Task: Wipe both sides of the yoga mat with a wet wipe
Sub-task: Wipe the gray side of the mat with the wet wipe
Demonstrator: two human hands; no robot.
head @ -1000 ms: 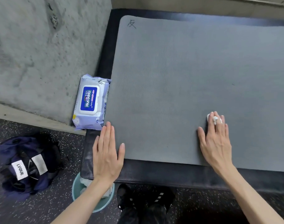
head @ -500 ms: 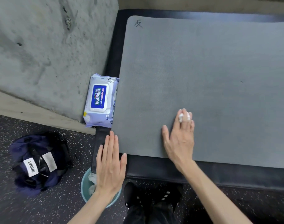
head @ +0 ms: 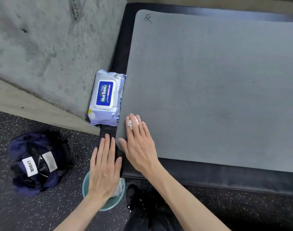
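- Here, taking the yoga mat (head: 209,84) as landmark: well off its left end, down on the speckled floor, lies a dark blue bag (head: 34,164) with a white label; not involved
- Just off the mat's near-left corner, on the floor, stands a teal bin (head: 103,206) with crumpled white wipes in it
- Left hand (head: 104,167): flat, fingers straight and together, holding nothing; it presses on the black bench (head: 225,177) beside the mat's near-left corner
- Wipes pack (head: 105,97): lid closed, touching the mat's left edge
- Right hand (head: 139,144): flat on the mat at its near-left corner, fingers extended, a small bunched wet wipe (head: 132,123) trapped under and between the fingertips
- Mat lies flat on the bench, grey textured face up, a handwritten character near the far-left corner; long axis runs left to right, the right end out of frame; short left end faces the pack
- Handling, judged: mat looks thin, soft, floppy and light; ribbed surface should give grip, so the wipe will drag, not skate
- Judged: to turn it over, take the near-left corner or the near long edge, which are free; a one-point lift would fold it
- Wipe is tiny and limp; needs flat finger pressure
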